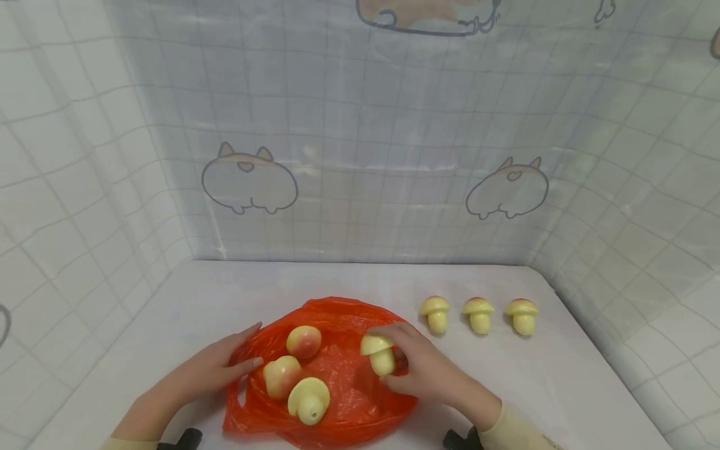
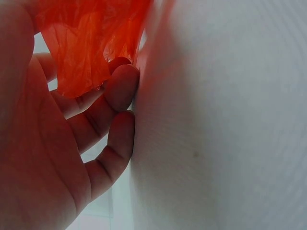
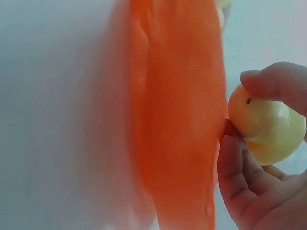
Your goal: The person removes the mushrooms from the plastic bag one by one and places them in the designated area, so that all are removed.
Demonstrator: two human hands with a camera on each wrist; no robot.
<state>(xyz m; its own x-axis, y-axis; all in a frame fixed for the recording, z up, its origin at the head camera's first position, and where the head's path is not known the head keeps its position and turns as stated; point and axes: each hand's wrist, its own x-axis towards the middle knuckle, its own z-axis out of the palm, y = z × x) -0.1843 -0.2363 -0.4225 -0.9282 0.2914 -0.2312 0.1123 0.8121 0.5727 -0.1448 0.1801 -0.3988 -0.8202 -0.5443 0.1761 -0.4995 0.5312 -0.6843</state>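
A red plastic bag (image 1: 349, 400) lies spread open on the white table. My left hand (image 1: 219, 362) holds its left rim, thumb over the inner side; the left wrist view shows curled fingers (image 2: 122, 88) beside the red film. Over the bag's right part, my right hand (image 1: 422, 362) grips a toy mushroom (image 1: 382, 361), pale yellow with a rounded cap. Seen from the right wrist, the thumb presses near a small hole in that mushroom (image 3: 268, 120). Three more mushrooms lie in the bag: one at the back (image 1: 304, 342), one left (image 1: 281, 377), one in front (image 1: 309, 400).
Three similar mushrooms stand in a row at the right back of the table: one nearest the bag (image 1: 435, 314), a middle one (image 1: 479, 315) and a far right one (image 1: 522, 316). Checked curtains (image 1: 360, 206) with cartoon animals enclose the table (image 1: 236, 281) at back and sides.
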